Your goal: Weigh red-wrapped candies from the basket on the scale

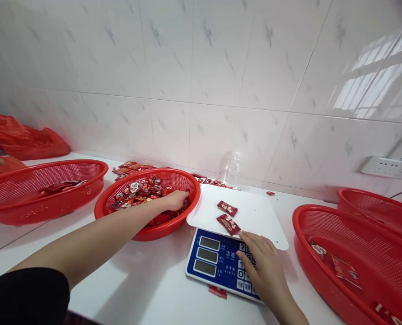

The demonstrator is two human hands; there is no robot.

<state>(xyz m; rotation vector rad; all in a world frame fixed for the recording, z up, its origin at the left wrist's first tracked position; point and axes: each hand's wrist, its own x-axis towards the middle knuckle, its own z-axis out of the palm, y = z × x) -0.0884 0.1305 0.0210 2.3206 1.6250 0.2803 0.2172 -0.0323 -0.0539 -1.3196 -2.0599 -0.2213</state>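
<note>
- Left hand (177, 200): reaches into the middle basket (147, 232), fingers curled down into the packet pile (138, 189). Can't tell if it actually grips any.
- Right hand (260, 262): flat and released, fingertips on the keypad of the scale (214, 262), holding nothing.
- Packets sit mostly in the middle basket, centre-left of frame, with some on the white pan (255, 216) just right of it.
- Judgement: take a small pinch rather than a fistful, so fewer spill over the rim.
- Judgement: keep the right palm off the pan edge. Any pressure there would skew the reading, so press keys with fingertips only.
- Judgement: the basket rim sits right against the pan's left edge. Check that they don't touch.
- Counts:
  - Baskets: 4. One at left (35, 212), the middle one, and two at right (323, 253).
  - Packets on the pan: 2.
  - Scale: 1, with 3 display windows.
  - Stray packet on the counter (153, 284) at the scale's front edge: 1 (217, 291).
  - Packets in the pile: too many to count.
</note>
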